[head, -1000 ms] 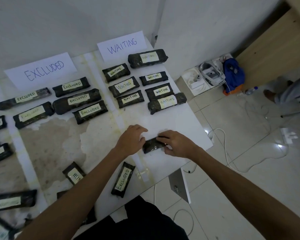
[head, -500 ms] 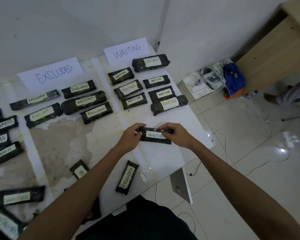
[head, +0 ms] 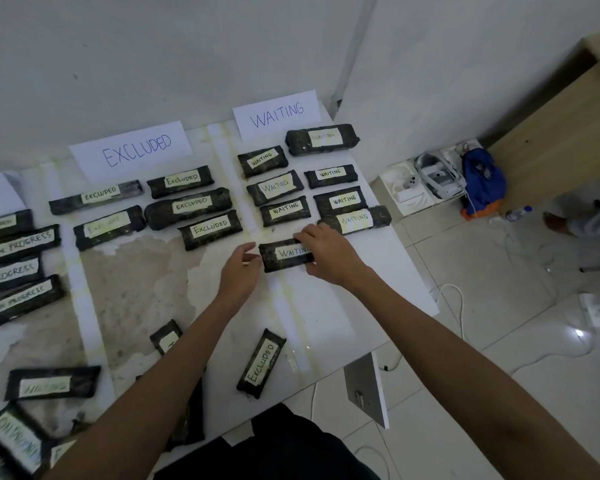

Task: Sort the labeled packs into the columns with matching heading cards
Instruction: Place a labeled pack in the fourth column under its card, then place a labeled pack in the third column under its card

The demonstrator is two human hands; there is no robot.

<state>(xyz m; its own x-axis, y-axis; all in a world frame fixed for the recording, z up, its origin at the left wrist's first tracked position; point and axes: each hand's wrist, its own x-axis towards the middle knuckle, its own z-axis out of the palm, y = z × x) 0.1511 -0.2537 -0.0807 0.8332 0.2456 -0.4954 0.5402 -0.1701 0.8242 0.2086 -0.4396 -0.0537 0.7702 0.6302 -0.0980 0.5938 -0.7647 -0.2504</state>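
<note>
A dark pack labelled WAITING (head: 283, 255) lies on the white table (head: 343, 306), just below the other WAITING packs (head: 284, 211). My right hand (head: 329, 254) grips its right end, thumb below and fingers over the top edge. Just off the pack's left end my left hand (head: 239, 271) hovers with loosely curled fingers, holding nothing. The WAITING heading card (head: 276, 114) and the EXCLUDED heading card (head: 136, 150) stand at the back. A loose EXCLUDED pack (head: 261, 362) lies near the front edge.
Several EXCLUDED packs (head: 191, 204) fill the middle column; ON PROGRESS packs (head: 20, 244) lie at the left. More unsorted packs (head: 51, 382) sit at the front left. The table's right edge drops to a tiled floor with cables, boxes and a blue bag (head: 482, 181).
Both hands carried the WAITING pack away from me to the bottom of the WAITING column. My left hand has come off its left end; the right still holds it.
</note>
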